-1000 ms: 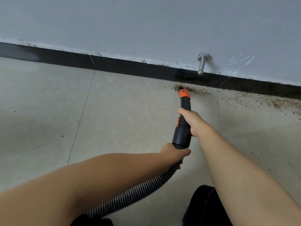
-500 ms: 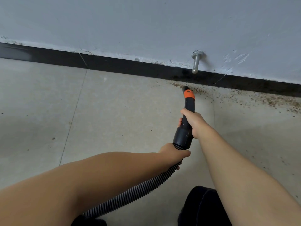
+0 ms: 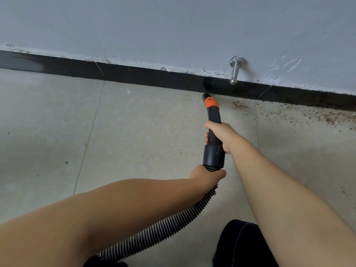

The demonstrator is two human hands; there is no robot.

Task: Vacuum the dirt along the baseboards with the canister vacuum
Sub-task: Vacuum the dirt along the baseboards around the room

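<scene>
I see right hand (image 3: 219, 134) clenched round black nozzle (image 3: 212, 120) mid-shaft. Left hand (image 3: 207, 175) grasps hose (image 3: 169, 225) just below cuff, hose trailing to 7 o'clock. Nozzle tip at 12 o'clock, touching floor (image 3: 134, 132) at baseboard (image 3: 134, 76). Dirt (image 3: 289, 112) strewn along baseboard at 2 o'clock. Doorstop (image 3: 235, 71) on wall (image 3: 173, 26) above tip.

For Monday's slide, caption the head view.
Both hands guide the nozzle to the baseboard; dirt remains rightward.
</scene>
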